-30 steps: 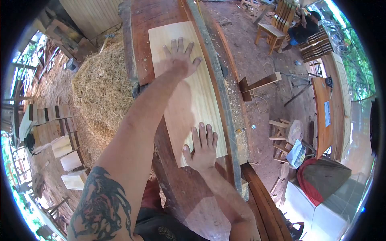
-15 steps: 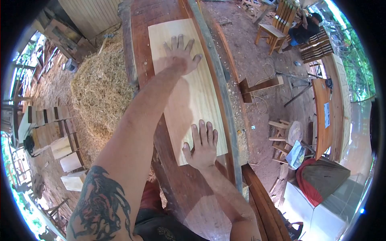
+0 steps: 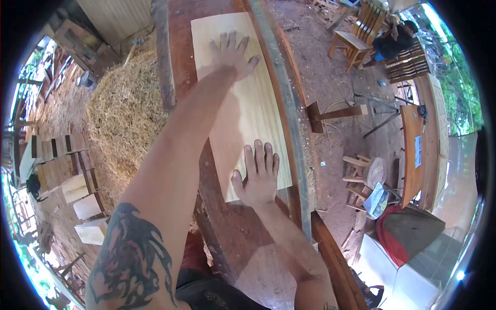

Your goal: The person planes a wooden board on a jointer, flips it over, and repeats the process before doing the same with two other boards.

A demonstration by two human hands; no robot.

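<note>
A pale, flat wooden board [image 3: 258,111] lies lengthwise on a reddish-brown wooden bench [image 3: 181,51]. My left hand [image 3: 232,54] presses flat near the board's far end, its fingers spread and thumb to the right. Across the near end rests my right hand [image 3: 258,178], palm down, fingers stretched forward and thumb out to the left. Neither hand is wrapped round anything. The palms and the wood under them are hidden. A long strip [image 3: 297,124] runs beside the board's right edge.
A heap of wood shavings [image 3: 126,98] lies left of the bench. Cut wood blocks [image 3: 75,188] are stacked further left. To the right are a wooden chair [image 3: 354,44], a seated person [image 3: 395,41], a stool [image 3: 374,173] and a white box [image 3: 382,263].
The board has slid a little forward along the bench, away from me. Both my hands have moved forward with it, still flat on its surface.
</note>
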